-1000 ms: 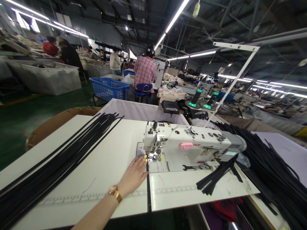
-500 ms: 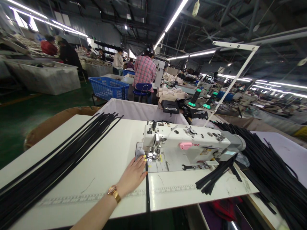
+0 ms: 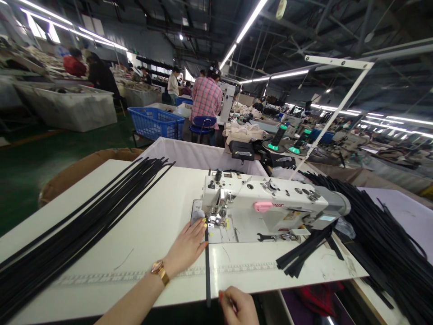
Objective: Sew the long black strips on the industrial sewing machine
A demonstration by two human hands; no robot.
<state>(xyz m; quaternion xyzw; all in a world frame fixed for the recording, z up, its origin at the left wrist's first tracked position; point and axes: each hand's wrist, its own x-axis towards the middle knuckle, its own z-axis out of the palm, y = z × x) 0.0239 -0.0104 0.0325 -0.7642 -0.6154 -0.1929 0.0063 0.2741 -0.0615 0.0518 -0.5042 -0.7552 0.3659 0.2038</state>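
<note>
On the far left a long bundle of black strips [image 3: 84,225] lies slantwise across the white tabletop [image 3: 152,216]. Your left hand [image 3: 186,246] rests flat and released, fingers spread, just beside the single black strip [image 3: 206,266] that runs straight from the tabletop's near edge up to the presser foot [image 3: 216,220] of the sewing machine [image 3: 264,212]. Keep that palm light, steering rather than pressing, so the strip feeds straight. Your right hand [image 3: 238,307] sits low at the near edge, fingers curled; whether it grips the strip's tail I cannot tell. Give it gentle, even tension in line with the needle. More strips [image 3: 379,234] are heaped on the right
</note>
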